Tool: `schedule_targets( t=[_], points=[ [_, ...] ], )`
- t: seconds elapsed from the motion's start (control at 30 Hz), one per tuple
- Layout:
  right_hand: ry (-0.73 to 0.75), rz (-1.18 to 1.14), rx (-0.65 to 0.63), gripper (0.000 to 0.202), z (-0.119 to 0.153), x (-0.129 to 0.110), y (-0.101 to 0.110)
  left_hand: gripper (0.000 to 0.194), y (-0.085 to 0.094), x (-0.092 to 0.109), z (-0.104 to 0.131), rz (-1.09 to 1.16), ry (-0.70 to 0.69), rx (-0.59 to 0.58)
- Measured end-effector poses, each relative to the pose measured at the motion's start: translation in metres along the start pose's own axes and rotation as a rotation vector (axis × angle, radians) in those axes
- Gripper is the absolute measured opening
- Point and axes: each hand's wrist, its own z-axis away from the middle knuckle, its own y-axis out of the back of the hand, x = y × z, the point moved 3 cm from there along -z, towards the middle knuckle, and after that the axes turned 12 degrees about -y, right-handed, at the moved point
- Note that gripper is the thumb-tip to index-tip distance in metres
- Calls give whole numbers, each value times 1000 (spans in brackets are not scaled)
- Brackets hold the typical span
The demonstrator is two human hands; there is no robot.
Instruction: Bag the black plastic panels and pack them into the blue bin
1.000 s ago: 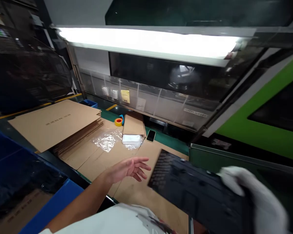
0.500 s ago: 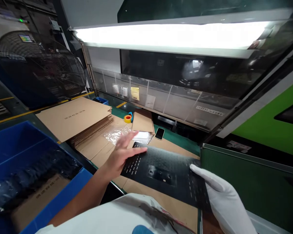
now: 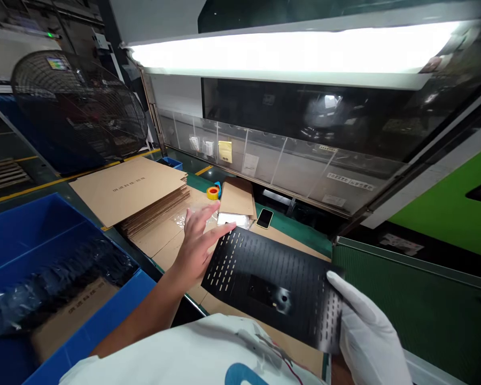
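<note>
A black rectangular panel with rows of slots and a small recessed area with holes is held tilted in front of me. My right hand, in a white glove, grips its right end with the thumb on the upper face; the other fingers are hidden beneath. My bare left hand is beside the panel's left end. Its fingers are spread, and one fingertip touches or nearly touches the far left corner. Cardboard sheets lie on the bench below.
A cardboard stack stands left, above a blue bin holding bagged dark pieces. Yellow tape, a phone and a clear plastic bag lie behind my hands. A green ribbed surface is at right; a lamp hangs overhead.
My left hand has shifted from the panel's upper face to its far left corner. The panel's tilt has changed slightly, and its glare has moved. My right hand keeps its grip.
</note>
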Motion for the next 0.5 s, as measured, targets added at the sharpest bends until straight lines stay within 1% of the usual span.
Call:
schedule_targets(
  t=[0.07,0.1,0.17,0.23,0.3,0.33,0.37,0.4,0.43,0.47,0.5],
  points=[
    [-104,-96,3,37,2,0,-3,35,-4,-4,2,81,30,-39],
    [-151,-146,-4,39,2,0,-5,38,-7,-6,3,154,66,-49],
    [-228,-233,-20,44,1,0,-10,48,-17,-12,10,391,220,-38],
    [-300,-284,-43,46,-3,2,-16,51,-37,-17,25,720,443,-24],
    [-373,-269,-46,48,-10,10,-22,48,-66,-24,48,1002,646,-14],
    [-402,-244,-38,51,-15,18,-23,49,-82,-30,62,1074,715,-10],
    [-428,-220,-23,57,-20,28,-22,53,-98,-40,76,1086,766,-8],
    [-447,-202,-8,66,-25,40,-20,57,-115,-53,92,1045,811,-18],
    [-455,-186,8,76,-29,54,-16,58,-131,-70,108,922,883,-74],
    [-453,-168,23,85,-33,67,-11,52,-145,-91,125,731,966,-173],
    [-431,-133,39,88,-35,79,-4,44,-157,-114,140,623,1028,-211]
  ],
)
